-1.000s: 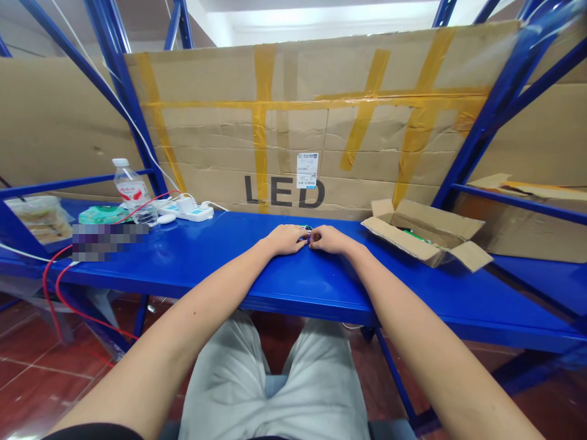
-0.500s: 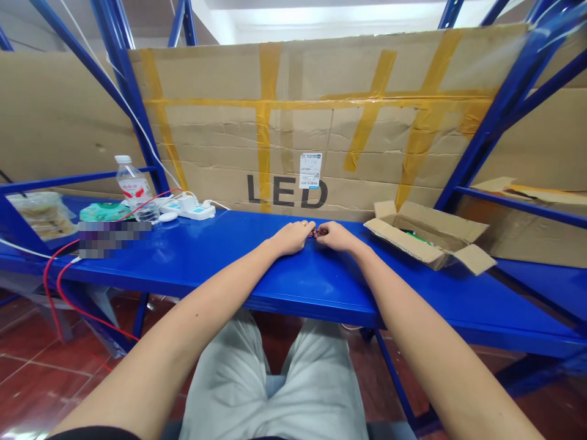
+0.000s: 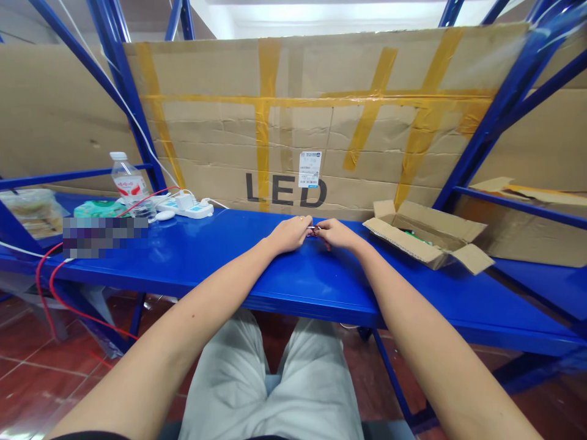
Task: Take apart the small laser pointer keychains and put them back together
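Blue tabletop [image 3: 298, 278] separates right hand [image 3: 337, 234] from carton's edge [image 3: 398, 241].

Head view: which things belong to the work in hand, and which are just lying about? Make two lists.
In hand:
small item, too hidden to identify
left hand, right hand, both at it
blue table beneath

Apparently lying about:
bottle
power strip
teal packet
open cardboard box (role uncertain)

The single view looks out from the person's head; it faces forward and tilts down, with the lap [image 3: 268, 397] close below; the left hand [image 3: 291, 234] and right hand [image 3: 338, 234] fall mid-view over the blue table [image 3: 202, 260]; the cardboard panel [image 3: 215, 146] stands farther off, nearly square-on.
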Tool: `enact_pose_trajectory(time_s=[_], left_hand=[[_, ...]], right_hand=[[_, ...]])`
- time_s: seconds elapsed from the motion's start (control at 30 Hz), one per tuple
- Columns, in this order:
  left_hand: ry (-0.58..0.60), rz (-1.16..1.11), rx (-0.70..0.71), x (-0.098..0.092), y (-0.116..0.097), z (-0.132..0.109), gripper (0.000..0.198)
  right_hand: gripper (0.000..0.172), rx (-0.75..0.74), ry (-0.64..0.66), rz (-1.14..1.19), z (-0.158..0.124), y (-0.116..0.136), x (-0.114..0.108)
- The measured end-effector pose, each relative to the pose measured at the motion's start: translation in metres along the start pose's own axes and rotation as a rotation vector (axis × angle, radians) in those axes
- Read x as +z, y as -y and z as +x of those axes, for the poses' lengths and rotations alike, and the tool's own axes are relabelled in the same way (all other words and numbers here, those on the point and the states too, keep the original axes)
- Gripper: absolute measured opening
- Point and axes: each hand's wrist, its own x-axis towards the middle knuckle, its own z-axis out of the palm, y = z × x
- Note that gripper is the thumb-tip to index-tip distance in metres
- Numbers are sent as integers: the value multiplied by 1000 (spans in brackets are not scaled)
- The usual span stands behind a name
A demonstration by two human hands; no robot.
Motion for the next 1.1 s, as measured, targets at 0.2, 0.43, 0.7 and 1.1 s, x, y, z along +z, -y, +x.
enact_pose_trajectory(time_s=[0.2,0.43,0.7,1.1], left_hand=[[0,63,46,-2,-1,-1,24],[49,43,-19,-3,-4,-3,26],[36,-37,-39,-1,-1,-3,26],[159,146,165,-6,6,0,23]], right_hand=[[11,48,97,136,-1,-2,-5],[13,-32,40,10,-4,3,0],[19,2,25,-36,-4,4,-1],[13,86,-5,-212,-4,-1,-5]])
